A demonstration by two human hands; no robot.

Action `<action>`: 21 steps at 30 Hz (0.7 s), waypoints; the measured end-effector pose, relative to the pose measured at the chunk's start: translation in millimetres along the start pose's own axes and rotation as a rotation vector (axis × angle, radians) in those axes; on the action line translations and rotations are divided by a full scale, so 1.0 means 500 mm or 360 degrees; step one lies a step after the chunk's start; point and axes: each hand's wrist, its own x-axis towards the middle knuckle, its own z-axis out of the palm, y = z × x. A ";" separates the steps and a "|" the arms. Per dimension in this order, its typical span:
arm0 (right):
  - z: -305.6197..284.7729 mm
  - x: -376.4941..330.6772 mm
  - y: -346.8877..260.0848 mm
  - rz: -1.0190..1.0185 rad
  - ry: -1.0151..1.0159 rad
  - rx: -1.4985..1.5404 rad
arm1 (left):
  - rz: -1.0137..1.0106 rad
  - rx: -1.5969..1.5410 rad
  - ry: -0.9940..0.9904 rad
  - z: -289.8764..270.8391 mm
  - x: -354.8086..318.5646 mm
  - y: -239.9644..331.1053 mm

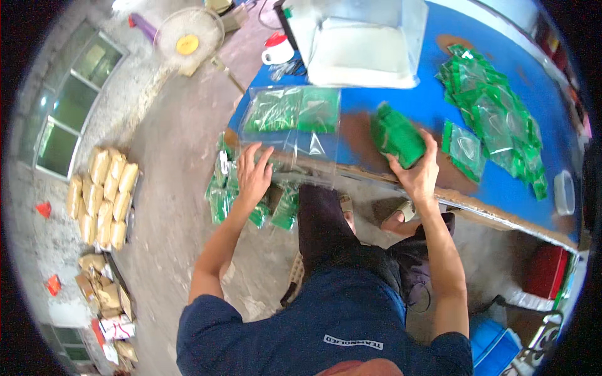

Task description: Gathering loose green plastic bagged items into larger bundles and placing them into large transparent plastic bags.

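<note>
My right hand (418, 172) is closed around the near end of a thick green bundle (399, 135), which looks like a stack of small packets. Thumb and fingers press on its two sides. My left hand (253, 175) has its fingers apart at the near left corner of a large clear plastic bag (318, 148); whether it touches the film is hard to tell. Inside the bag, green packets (273, 111) lie side by side toward its far end. Right of the bundle rests a flat green-edged clear packet (463, 150).
A long pile of green packets (501, 119) covers the right of the blue table (370, 94). Behind stand a clear bin (357, 53) and a white mug with a red lid (278, 50). Filled bags (285, 207) hang or lie below the table's near left edge. Yellowish sacks (103, 197) are stacked by the wall.
</note>
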 end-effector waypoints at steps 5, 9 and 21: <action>-0.031 -0.003 -0.006 0.0032 0.0104 0.0101 | -0.0063 -0.0181 0.0273 -0.001 0.000 -0.037; -0.062 0.026 0.014 0.0349 0.0029 0.0286 | 0.0110 -0.0416 0.0204 -0.018 0.073 0.037; -0.157 0.031 -0.053 0.1203 -0.0362 0.1259 | -0.0547 -0.1507 -0.0267 0.022 0.209 0.308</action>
